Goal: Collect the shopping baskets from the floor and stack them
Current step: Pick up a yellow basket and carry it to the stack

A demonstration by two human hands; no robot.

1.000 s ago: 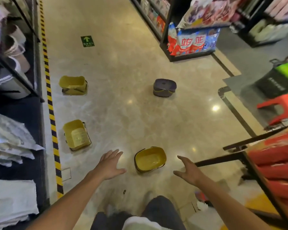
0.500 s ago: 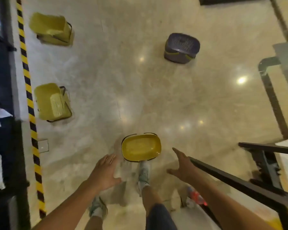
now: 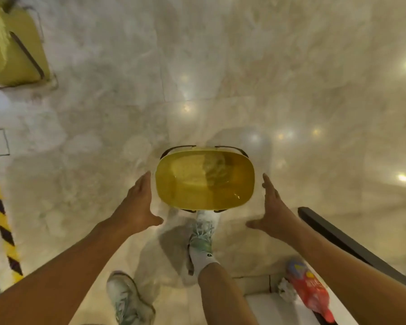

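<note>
A yellow shopping basket [image 3: 197,181] stands upright on the marble floor right below me, empty, its dark handles folded down along the rim. My left hand [image 3: 137,205] hovers open just beside its left end, fingers stretched forward. My right hand [image 3: 271,205] is open at the right end, a small gap from the rim. Neither hand grips the basket. A second yellow basket [image 3: 12,50] lies on the floor at the top left, partly cut off by the frame edge.
My two feet in pale sneakers [image 3: 203,235] stand just behind the basket. A black-and-yellow hazard stripe [image 3: 0,216] runs along the left edge. A dark metal rail [image 3: 352,247] crosses the lower right, with a red packet [image 3: 308,292] beneath it.
I have stepped and bent closer, so the near basket looms larger. Both hands moved forward to either side of it. The purple basket and the far yellow one have left the view.
</note>
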